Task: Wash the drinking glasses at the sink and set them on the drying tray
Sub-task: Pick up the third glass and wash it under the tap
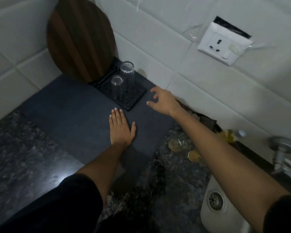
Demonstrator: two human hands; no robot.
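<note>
Two glasses point(123, 79) on the drying tray point(134, 96), board point(79, 39) behind, sink point(225, 207) off right on the tabletop point(23, 148).

Drying tray point(138, 96): black, ribbed.
Glasses on tray point(127, 73): clear, colourless.
Mat point(74, 111): plain dark grey-blue.
Counter point(23, 148): black granite, pale speckles.
Round board point(79, 39), far left: dark brown wood, lighter stripes.
Wall tiles point(175, 39): pale grey-white.
Socket plate point(223, 46), far right: white, black holes.
Glasses near sink point(176, 144): clear, yellowish tint.
Sink point(215, 221): dull steel grey.
Sleeves point(74, 199): black.
</note>
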